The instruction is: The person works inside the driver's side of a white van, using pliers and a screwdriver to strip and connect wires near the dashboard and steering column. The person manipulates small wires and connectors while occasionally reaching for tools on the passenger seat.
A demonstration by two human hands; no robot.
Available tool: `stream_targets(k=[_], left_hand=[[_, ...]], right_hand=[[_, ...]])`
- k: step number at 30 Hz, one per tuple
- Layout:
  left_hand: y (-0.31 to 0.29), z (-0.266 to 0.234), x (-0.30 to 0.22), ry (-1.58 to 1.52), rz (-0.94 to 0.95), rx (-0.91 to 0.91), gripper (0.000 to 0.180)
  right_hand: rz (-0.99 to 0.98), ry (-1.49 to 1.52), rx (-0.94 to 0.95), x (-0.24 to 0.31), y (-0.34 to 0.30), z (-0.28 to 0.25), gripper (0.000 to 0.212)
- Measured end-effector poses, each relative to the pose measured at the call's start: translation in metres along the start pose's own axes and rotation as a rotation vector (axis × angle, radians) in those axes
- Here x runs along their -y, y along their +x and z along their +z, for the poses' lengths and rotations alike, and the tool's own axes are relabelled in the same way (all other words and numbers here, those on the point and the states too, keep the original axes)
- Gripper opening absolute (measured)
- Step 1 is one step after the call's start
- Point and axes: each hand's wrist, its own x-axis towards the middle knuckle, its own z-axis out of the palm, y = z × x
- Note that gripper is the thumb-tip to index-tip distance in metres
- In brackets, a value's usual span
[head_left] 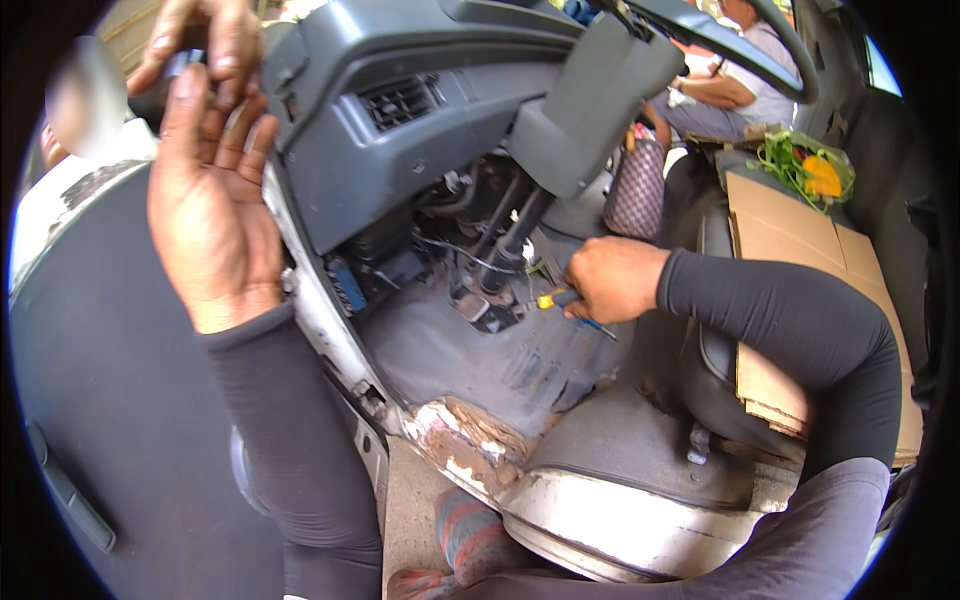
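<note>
My left hand (pixel 218 215) is raised at the upper left, palm showing and fingers apart and slightly bent. Close to its fingertips is another person's hand (pixel 232 40), with a small dark object (pixel 182 72) between the two hands; its kind is hard to make out. My right hand (pixel 615 280) is closed round a hand tool with a yellow and dark handle (pixel 555 298) above the driver's footwell. Below the steering column (pixel 590 110), pedals (pixel 478 305) and loose wires (pixel 470 255) are exposed.
An open vehicle door (pixel 110 330) stands at the left. Cardboard (pixel 800 230) covers the seat on the right, with a bag of greens and something yellow (pixel 810 170) behind it. A checkered bag (pixel 637 190) is beside the column. Another person (pixel 745 75) sits beyond.
</note>
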Motion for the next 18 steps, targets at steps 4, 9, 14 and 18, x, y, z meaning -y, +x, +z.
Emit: stream_targets(k=[4, 9, 14, 18], left_hand=[[-0.001, 0.006, 0.003, -0.055, 0.031, -0.039, 0.049], [-0.047, -0.028, 0.033, -0.092, 0.005, -0.058, 0.044], [-0.229, -0.054, 0.147, 0.656, -0.638, 0.387, 0.042], [-0.337, -0.076, 0.236, 1.278, -0.642, 0.844, 0.053]], right_hand=[[0.140, -0.007, 0.011, -0.008, -0.012, -0.012, 0.038], [0.287, -0.012, 0.033, -0.025, -0.014, -0.019, 0.040], [0.290, -0.053, 0.044, -0.031, -0.012, -0.014, 0.042], [0.302, -0.007, 0.124, -0.013, -0.007, -0.021, 0.040]])
